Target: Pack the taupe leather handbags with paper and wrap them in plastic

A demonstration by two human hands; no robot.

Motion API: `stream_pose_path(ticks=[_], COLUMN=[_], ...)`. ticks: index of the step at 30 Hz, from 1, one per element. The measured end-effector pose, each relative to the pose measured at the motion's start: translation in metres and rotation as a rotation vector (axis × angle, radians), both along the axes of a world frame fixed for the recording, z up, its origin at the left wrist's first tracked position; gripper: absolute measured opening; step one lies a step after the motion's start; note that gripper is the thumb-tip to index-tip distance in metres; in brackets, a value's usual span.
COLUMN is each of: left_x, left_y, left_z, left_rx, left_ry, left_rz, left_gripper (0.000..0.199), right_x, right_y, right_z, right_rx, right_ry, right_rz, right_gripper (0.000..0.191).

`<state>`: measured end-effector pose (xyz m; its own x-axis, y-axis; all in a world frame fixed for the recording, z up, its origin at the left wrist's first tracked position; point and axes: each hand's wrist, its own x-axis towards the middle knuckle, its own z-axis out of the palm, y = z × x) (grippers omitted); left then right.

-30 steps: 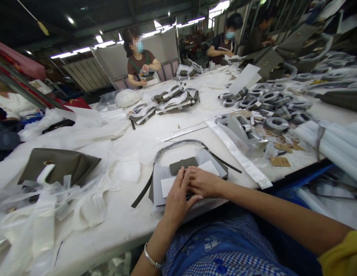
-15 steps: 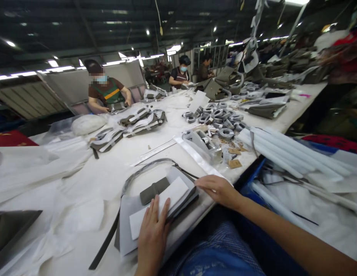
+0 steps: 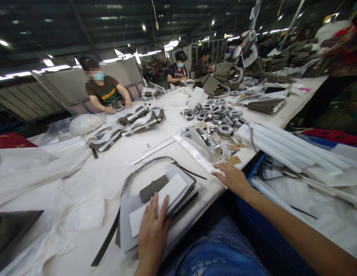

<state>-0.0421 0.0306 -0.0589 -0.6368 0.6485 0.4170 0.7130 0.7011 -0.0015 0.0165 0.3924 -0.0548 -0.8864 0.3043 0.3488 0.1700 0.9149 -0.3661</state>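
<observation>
A dark olive handbag [image 3: 181,205] lies flat near the table's front edge, partly covered by grey-white sheet material. A white rectangular piece [image 3: 158,205] and a small olive flap [image 3: 154,188] are on top of it. Its wrapped handle [image 3: 138,170] arches away from me, and a thin dark strap [image 3: 190,172] extends to the right. My left hand [image 3: 152,230] is open, its fingers spread flat on the white piece. To the right of the bag, my right hand [image 3: 232,177] has its fingers stretched out at the near end of a clear plastic strip [image 3: 195,155].
Beyond the strip stand a tape dispenser [image 3: 203,138], brown tags [image 3: 233,160] and a heap of grey wrapped rings [image 3: 215,111]. White foam tubes [image 3: 282,149] lie to the right above a blue-sided bin [image 3: 257,168]. Across the table [image 3: 106,168], a co-worker [image 3: 105,90] handles pieces.
My right hand has left the dark strap and moved right to the end of the plastic strip. The strap's end now lies loose. My left hand stays on the white piece.
</observation>
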Motion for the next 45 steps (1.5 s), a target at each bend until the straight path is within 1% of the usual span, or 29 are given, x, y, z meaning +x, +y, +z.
stream_pose_path(ticks=[2,4,5,7,9,10,11,13,15,16,19,22,24,25,27,29,30,32,34,35,36,37,39,40,42,43,44,45], left_x=[0.000,0.001,0.001,0.001,0.002,0.003,0.003,0.004,0.004,0.005,0.005,0.006,0.007,0.008,0.009,0.010,0.010,0.009,0.008,0.007,0.007,0.006,0.006,0.005,0.004,0.003,0.002,0.001], left_y=[0.000,0.001,0.001,0.001,0.001,0.002,0.002,0.002,0.002,0.002,0.001,-0.001,-0.002,-0.002,-0.002,-0.002,-0.003,-0.004,-0.005,-0.006,-0.007,-0.007,-0.007,-0.007,-0.006,-0.005,-0.005,-0.006], left_z=[0.000,-0.001,-0.001,0.000,0.002,0.003,0.004,0.005,0.006,0.006,0.006,0.007,0.007,0.008,0.008,0.008,0.008,0.007,0.005,0.004,0.003,0.002,0.000,-0.001,-0.001,-0.001,0.000,0.001], left_rx=[0.002,-0.001,-0.004,-0.012,-0.025,-0.031,-0.036,-0.041,-0.041,-0.041,-0.034,-0.025,-0.021,-0.020,-0.018,-0.008,0.005,0.047,0.086,0.094,0.093,0.086,0.070,0.068,0.078,0.087,0.096,0.103], left_ry=[-0.003,0.004,0.008,0.005,-0.010,-0.018,-0.023,-0.028,-0.035,-0.041,-0.056,-0.050,-0.039,-0.034,-0.026,-0.015,-0.004,0.027,0.054,0.060,0.060,0.059,0.059,0.063,0.066,0.064,0.061,0.056], left_rz=[0.010,0.019,0.020,0.020,0.028,0.034,0.039,0.040,0.041,0.042,0.048,0.052,0.051,0.047,0.045,0.059,0.072,0.107,0.121,0.114,0.102,0.088,0.065,0.061,0.065,0.071,0.079,0.087], left_gripper=[0.070,0.071,0.072,0.072,0.072,0.071,0.070,0.069,0.070,0.070,0.069,0.064,0.064,0.067,0.076,0.082,0.082,0.083,0.083,0.084,0.084,0.084,0.083,0.082,0.081,0.080,0.080,0.080], right_x=[-0.002,-0.003,-0.003,-0.002,0.001,0.002,0.003,0.004,0.004,0.003,0.005,0.011,0.014,0.016,0.017,0.015,0.014,0.010,0.007,0.006,0.005,0.005,0.005,0.005,0.005,0.005,0.004,0.002], right_y=[-0.002,-0.011,-0.020,-0.040,-0.063,-0.073,-0.081,-0.092,-0.097,-0.098,-0.096,-0.094,-0.095,-0.096,-0.101,-0.109,-0.114,-0.122,-0.126,-0.125,-0.121,-0.113,-0.088,-0.071,-0.035,-0.018,-0.003,0.010], right_z=[0.011,0.021,0.025,0.028,0.026,0.024,0.022,0.018,0.014,0.013,0.013,0.019,0.025,0.028,0.035,0.040,0.043,0.046,0.047,0.046,0.044,0.041,0.032,0.027,0.017,0.012,0.009,0.006], right_rx=[-0.030,-0.118,-0.194,-0.407,-0.596,-0.644,-0.655,-0.596,-0.551,-0.554,-0.639,-0.755,-0.909,-1.030,-1.325,-1.580,-1.664,-1.745,-1.720,-1.662,-1.569,-1.435,-1.066,-0.856,-0.450,-0.299,-0.197,-0.138], right_ry=[0.056,0.040,-0.023,-0.235,-0.422,-0.462,-0.461,-0.409,-0.385,-0.387,-0.383,-0.319,-0.298,-0.294,-0.275,-0.195,-0.140,-0.056,-0.029,-0.041,-0.068,-0.096,-0.094,-0.048,0.080,0.123,0.140,0.132], right_rz=[-0.024,0.019,0.070,0.179,0.215,0.212,0.205,0.193,0.169,0.159,0.185,0.239,0.280,0.300,0.316,0.282,0.256,0.228,0.244,0.260,0.277,0.289,0.250,0.191,0.024,-0.051,-0.105,-0.131], right_gripper=[0.033,0.033,0.033,0.039,0.045,0.045,0.043,0.041,0.041,0.041,0.040,0.038,0.039,0.039,0.038,0.037,0.037,0.038,0.042,0.044,0.045,0.044,0.038,0.035,0.034,0.036,0.038,0.040])
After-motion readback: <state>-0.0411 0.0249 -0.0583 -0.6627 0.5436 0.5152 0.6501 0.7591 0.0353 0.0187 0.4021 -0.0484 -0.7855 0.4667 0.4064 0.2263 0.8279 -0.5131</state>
